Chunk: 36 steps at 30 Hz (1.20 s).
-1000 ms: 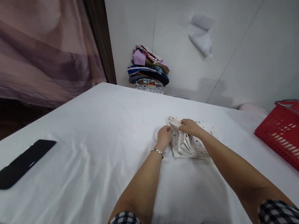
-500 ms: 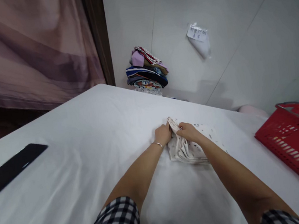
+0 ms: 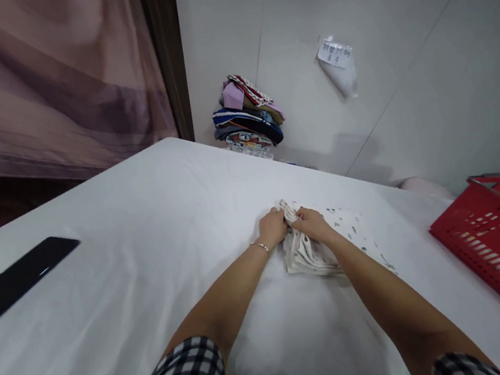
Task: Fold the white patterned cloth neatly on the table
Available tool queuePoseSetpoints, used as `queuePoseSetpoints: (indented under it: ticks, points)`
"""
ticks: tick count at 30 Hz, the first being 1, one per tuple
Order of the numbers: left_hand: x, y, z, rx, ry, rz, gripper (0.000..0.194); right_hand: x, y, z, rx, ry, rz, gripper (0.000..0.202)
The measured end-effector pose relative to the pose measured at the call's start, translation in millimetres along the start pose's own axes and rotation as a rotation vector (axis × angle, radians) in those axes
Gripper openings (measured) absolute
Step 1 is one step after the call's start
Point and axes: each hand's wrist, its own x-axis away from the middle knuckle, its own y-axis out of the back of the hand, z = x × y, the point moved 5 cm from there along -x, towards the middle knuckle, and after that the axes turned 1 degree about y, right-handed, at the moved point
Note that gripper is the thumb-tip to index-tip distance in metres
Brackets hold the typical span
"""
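Observation:
A white cloth with small dark specks [image 3: 308, 255] lies on the white-covered table [image 3: 145, 239], gathered into pleats on its left side and spread flat toward the right. My left hand [image 3: 273, 226] grips the pleated edge at the far left. A thin bracelet circles that wrist. Just to the right, my right hand [image 3: 312, 225] pinches the gathered folds, its fingertips close to my left hand. The fingertips of both hands are partly hidden in the fabric, and my right forearm covers part of the cloth.
A red plastic basket [image 3: 494, 240] stands at the table's right edge. Far left lies a dark flat panel, perhaps a phone [image 3: 21, 278]. Beyond the far edge, a stack of folded clothes [image 3: 247, 116] and a labelled plastic packet [image 3: 338, 66] rest on the tiled floor.
The cloth is bunched slightly more at its left side, and its right part lies further out to the right. Both hands keep hold of it. The view has shifted a little.

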Motion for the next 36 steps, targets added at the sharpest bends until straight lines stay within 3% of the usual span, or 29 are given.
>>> queuePoseSetpoints:
  ticks: [7, 13, 21, 28, 32, 36]
  points:
    - [-6, 4.1, 3, 0.106, 0.086, 0.001, 0.031, 1, -3, -2, -0.002, 0.019, 0.008, 0.019]
    - [-21, 9.9, 17, 0.292, 0.205, 0.100, 0.039, -1, -9, -2, 0.026, 0.034, 0.029, 0.020]
    - [-30, 13.5, 19, 0.357, 0.173, 0.122, 0.031, 3, -8, 9, 0.228, 0.050, 0.039, 0.027]
    - [-7, 18.4, 19, 0.254, 0.232, 0.263, 0.023, 7, -10, 18, 0.326, 0.034, 0.119, 0.032]
    - [9, 18.8, 8, 0.176, 0.273, 0.353, 0.033, 5, -12, 17, 0.331, 0.036, 0.107, 0.032]
    - [16, 17.1, 1, 0.198, 0.289, 0.368, 0.036, 5, -9, 16, 0.335, 0.040, 0.082, 0.031]
